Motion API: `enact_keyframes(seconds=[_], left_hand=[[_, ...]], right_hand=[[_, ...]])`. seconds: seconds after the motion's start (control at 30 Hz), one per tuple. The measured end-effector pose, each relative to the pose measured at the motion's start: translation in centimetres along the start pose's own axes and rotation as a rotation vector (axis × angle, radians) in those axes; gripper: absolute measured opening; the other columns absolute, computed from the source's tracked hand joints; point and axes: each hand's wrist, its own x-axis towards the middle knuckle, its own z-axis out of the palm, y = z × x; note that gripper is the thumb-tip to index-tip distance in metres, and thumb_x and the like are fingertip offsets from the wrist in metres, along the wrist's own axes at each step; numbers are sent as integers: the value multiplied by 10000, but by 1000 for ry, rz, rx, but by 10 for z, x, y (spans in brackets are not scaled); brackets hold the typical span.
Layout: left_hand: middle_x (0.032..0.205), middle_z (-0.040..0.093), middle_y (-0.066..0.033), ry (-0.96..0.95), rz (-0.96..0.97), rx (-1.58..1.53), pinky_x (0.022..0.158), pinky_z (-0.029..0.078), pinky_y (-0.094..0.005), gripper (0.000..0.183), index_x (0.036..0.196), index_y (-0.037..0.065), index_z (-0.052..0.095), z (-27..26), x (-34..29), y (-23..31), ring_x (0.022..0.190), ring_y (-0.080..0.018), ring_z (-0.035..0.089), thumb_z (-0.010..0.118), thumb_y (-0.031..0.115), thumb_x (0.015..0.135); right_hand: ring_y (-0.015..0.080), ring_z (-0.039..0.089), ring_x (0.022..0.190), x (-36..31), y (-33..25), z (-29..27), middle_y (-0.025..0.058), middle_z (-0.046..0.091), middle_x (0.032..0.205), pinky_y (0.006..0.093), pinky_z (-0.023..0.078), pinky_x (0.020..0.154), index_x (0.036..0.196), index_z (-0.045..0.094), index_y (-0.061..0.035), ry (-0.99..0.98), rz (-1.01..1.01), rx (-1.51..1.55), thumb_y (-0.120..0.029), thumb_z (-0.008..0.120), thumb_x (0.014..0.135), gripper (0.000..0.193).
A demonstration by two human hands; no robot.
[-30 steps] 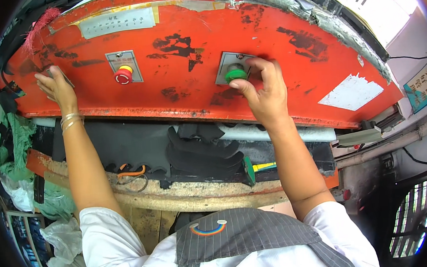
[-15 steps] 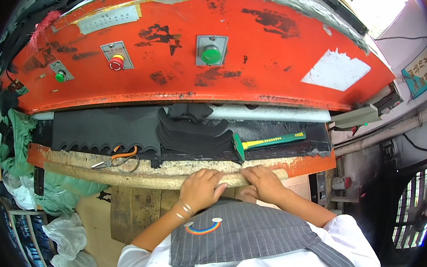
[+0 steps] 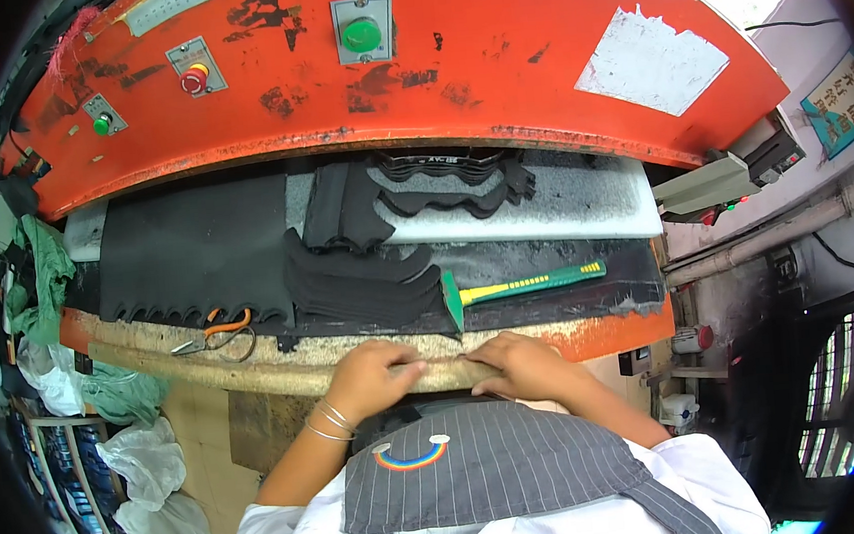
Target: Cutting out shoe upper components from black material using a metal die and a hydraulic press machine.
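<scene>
My left hand (image 3: 364, 378) rests on the worn, padded front edge (image 3: 285, 377) of the press bed, fingers curled over it and thumb pointing right. Close beside it, my right hand (image 3: 525, 365) curls over the same edge. Beyond my hands lies a hammer (image 3: 529, 283) with a green and yellow handle, its green head (image 3: 453, 303) toward the left. Left of the hammer, a stack of curved black foam pieces (image 3: 364, 290) sits on the bed. Scissors with orange handles (image 3: 219, 331) lie farther left, near a black sheet with a scalloped edge (image 3: 190, 250).
A red press beam (image 3: 493, 81) spans the back, carrying green buttons (image 3: 362, 35) and a red stop button (image 3: 195, 79). Under it, more cut black pieces (image 3: 342, 208) lie on a white board (image 3: 563, 211). Plastic bags (image 3: 141, 460) hang at the left.
The view has tipped downward and more of the bed shows beneath the beam. Both hands stay on the padded edge. The hammer and scissors keep their places on the bed.
</scene>
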Motion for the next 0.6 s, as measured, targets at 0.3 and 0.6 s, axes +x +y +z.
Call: enact_keyframes(seconds=[0.3, 0.6], left_hand=[[1096, 650, -139, 696, 37, 106, 844, 483, -411, 581, 1420, 92, 317, -54, 119, -18, 985, -346, 620, 535, 92, 880], [1231, 607, -86, 639, -174, 237, 883, 480, -406, 663, 1475, 108, 174, -21, 112, -41, 1062, -333, 594, 512, 115, 904]], right_hand=[[327, 559, 1054, 142, 19, -59, 155, 617, 1093, 410, 431, 925, 1068, 617, -22, 557, -166, -170, -262, 697, 786, 379], [283, 576, 1033, 200, -1, -28, 154, 636, 1019, 389, 436, 902, 927, 688, -27, 421, 62, -394, -360, 740, 685, 415]])
